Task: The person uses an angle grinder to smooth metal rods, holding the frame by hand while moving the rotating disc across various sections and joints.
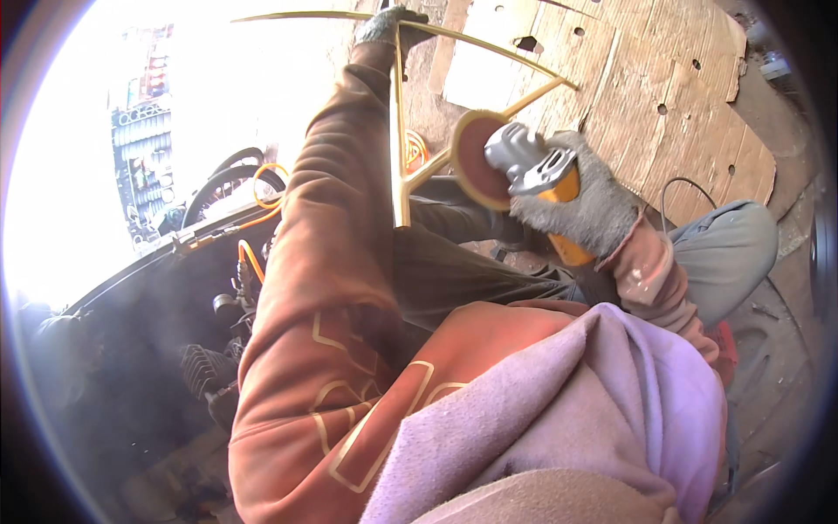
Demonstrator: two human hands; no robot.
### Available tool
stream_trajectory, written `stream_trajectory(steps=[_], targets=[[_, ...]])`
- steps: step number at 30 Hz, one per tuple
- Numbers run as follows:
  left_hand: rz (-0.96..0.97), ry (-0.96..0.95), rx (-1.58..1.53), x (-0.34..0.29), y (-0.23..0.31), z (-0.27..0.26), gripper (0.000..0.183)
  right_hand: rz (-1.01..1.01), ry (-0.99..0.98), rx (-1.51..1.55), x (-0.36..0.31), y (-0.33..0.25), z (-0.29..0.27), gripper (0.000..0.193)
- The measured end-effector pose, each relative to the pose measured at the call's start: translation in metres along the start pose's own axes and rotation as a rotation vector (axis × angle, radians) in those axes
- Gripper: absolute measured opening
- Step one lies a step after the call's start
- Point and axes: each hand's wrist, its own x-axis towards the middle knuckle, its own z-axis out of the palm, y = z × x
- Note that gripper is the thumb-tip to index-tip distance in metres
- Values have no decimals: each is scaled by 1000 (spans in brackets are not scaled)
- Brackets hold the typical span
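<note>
My left hand (379,31), in a worn dark glove, is stretched far forward and closed round a yellowish metal frame (399,131) near the joint of its bars. One long curved bar runs across the top, a straight bar comes down towards me, and a slanting bar joins the two. In my gloved right hand (602,196) is an angle grinder (524,155) with a grey head and yellow body. Its reddish-brown disc (478,162) overlaps the slanting bar; whether it touches the bar or is spinning, I cannot tell.
Flattened cardboard (628,96) with holes lies on the ground ahead and to the right. Orange hose (249,253) and dark machine parts (214,371) are at my left, with black coiled tubing (236,179) beyond. A thin dark cable (690,182) loops near my right knee (729,253).
</note>
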Motion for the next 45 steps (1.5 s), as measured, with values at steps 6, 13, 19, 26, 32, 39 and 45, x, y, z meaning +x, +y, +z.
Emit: stream_trajectory(steps=[6, 13, 19, 26, 32, 39, 45], targets=[[-11, 4, 40, 4, -8, -3, 26, -76, -34, 101, -4, -18, 8, 65], [-11, 9, 71, 4, -10, -5, 26, 74, -11, 223, 3, -4, 4, 66], [-19, -18, 81, 6, -11, 4, 27, -23, 11, 231, 6, 5, 3, 62], [-22, -62, 204, 4, -39, -7, 28, 166, 30, 505, 22, 27, -4, 52], [-42, -124, 361, 2, -56, -15, 28, -335, -25, 235, 1, 10, 10, 62], [-34, -250, 598, 0, -66, -15, 29, 173, 5, 728, 23, 55, -24, 51], [-58, -312, 723, -1, -74, -27, 29, -294, -83, 636, 5, 35, 2, 65]])
